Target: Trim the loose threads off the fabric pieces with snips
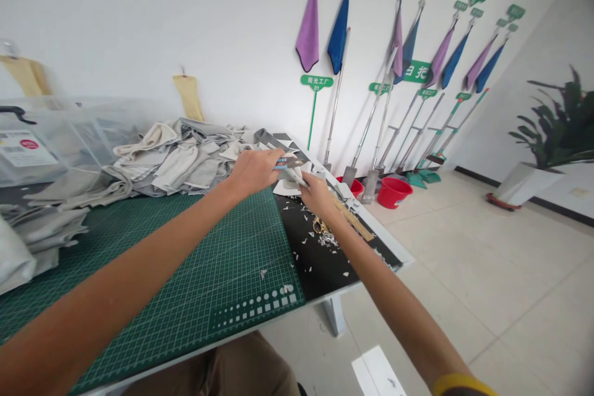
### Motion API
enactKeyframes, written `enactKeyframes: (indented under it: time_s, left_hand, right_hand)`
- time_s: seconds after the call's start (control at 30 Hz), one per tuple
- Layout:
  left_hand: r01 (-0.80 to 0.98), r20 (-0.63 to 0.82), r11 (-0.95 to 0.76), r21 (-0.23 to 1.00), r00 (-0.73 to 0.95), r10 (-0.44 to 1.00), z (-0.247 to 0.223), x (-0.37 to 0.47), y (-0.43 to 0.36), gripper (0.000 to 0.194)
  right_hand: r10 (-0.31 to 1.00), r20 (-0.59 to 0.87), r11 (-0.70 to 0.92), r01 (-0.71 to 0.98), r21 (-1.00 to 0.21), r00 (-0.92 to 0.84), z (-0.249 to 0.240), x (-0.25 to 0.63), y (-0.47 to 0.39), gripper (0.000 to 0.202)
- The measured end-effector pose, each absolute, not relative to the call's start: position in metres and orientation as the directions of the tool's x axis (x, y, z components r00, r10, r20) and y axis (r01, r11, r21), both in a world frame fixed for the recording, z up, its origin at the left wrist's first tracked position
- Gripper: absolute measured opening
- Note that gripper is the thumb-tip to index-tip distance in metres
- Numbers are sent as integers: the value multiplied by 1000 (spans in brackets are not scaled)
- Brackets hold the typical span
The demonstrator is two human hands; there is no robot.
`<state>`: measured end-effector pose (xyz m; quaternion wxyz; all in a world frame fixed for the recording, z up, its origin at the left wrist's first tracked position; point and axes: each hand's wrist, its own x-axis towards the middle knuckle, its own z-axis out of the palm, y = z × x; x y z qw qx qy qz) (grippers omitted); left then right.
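Observation:
My left hand (257, 171) is closed around the blue handles of a small cutting tool (288, 163), just above the far right part of the table. Close beside it, my right hand (316, 190) pinches a pale piece of fabric (299, 178). The tool's metal part lies against that fabric. A heap of grey and cream fabric pieces (185, 161) rests left of my hands on the green cutting mat (199, 253). Below my right hand, gold-handled scissors (318, 226) lie among white scraps on the black surface (301, 260).
A clear plastic box (69, 142) stands at the back left. Wooden strips (355, 221) lie near the table's right edge. Beyond are red buckets (393, 192), mops, brooms and hanging cloths along the wall, and a potted plant (529, 182).

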<state>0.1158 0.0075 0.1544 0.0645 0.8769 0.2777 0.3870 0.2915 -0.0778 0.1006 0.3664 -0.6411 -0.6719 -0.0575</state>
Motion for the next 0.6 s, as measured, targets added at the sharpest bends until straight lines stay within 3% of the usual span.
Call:
enactKeyframes:
  time_s: [0.13,0.4,0.6]
  left_hand:
    - [514,601,-843,160,627,496,133,112,11,23]
    - [492,637,-838,237,572,516,127,150,-4,24]
    - [484,652,-818,310,519,553,133,139,1,24]
  right_hand:
    - [849,527,229,928,-294,-43,112,320,-87,41]
    - [788,609,98,958,-270,91,119,324,-92,44]
    - [804,594,155,951,-266,35,122,324,-96,53]
